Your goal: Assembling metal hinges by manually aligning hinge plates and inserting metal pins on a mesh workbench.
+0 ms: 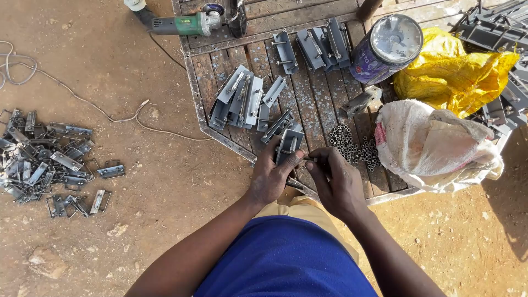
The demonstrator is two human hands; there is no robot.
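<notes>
Left hand (pixel 270 177): grip closed around a grey folded sheet-metal bracket (pixel 289 144).
Right hand (pixel 336 180): fingertips pinch a small metal pin (pixel 309 159) against the bracket.
Worktop (pixel 319 104): weathered wooden slats, small steel nuts (pixel 352 146) heaped nearby.

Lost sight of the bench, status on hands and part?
Left hand grips grey metal bracket. Right hand pinches small bolt at it. Nut pile beside, clear.

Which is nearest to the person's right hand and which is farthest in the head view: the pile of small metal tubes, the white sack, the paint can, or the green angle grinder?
From the right hand:
1. Pile of small metal tubes, just above it on the wooden pallet.
2. White sack, to its right.
3. Paint can, farther up and right.
4. Green angle grinder, top left, farthest.
</notes>
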